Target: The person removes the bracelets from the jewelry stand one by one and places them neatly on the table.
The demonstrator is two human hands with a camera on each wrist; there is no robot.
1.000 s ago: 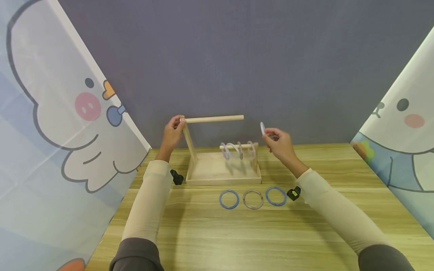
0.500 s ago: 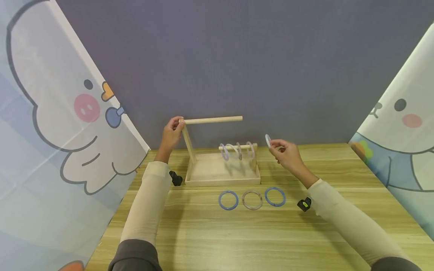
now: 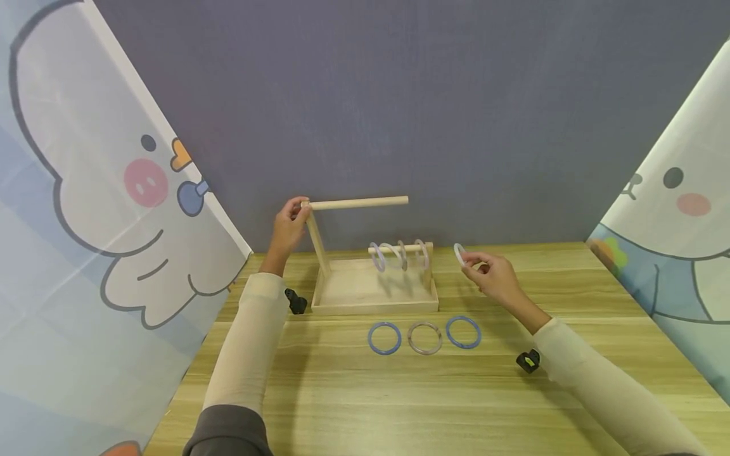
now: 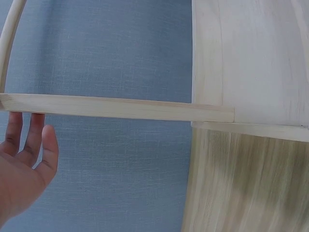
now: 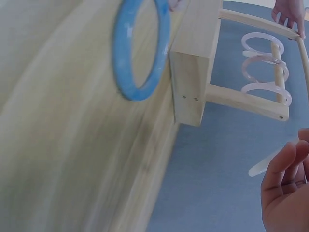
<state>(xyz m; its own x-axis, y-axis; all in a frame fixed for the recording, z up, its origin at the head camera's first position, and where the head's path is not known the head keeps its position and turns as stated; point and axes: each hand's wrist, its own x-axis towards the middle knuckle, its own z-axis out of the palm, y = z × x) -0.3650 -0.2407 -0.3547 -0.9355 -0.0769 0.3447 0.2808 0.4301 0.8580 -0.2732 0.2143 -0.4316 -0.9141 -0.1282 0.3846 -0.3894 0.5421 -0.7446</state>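
Observation:
A wooden two-bar rack (image 3: pixel 317 244) with a tray base (image 3: pixel 373 309) stands at the back of the table. My left hand (image 3: pixel 289 229) pinches the top of its tall left post, where the upper bar (image 3: pixel 359 202) begins. In the left wrist view, fingertips of the left hand (image 4: pixel 29 159) touch the post. Several pale bangles (image 3: pixel 378 257) hang on the lower bar. To the right of the rack, my right hand (image 3: pixel 497 280) pinches a white bangle (image 3: pixel 458 253) in the air, apart from the rack. The right wrist view shows this white bangle (image 5: pixel 260 167) partly hidden by fingers.
In front of the tray lie a blue bangle (image 3: pixel 384 353), a brownish-grey bangle (image 3: pixel 424 353) and another blue bangle (image 3: pixel 466 347). Black wrist devices (image 3: pixel 296 301) show beside both forearms. A dark wall (image 3: pixel 393 107) stands behind, with cartoon-printed cloths at both sides.
My right hand has moved right and downward with the white bangle, away from the rack. The left hand stays at the post top, and the other bangles have not moved.

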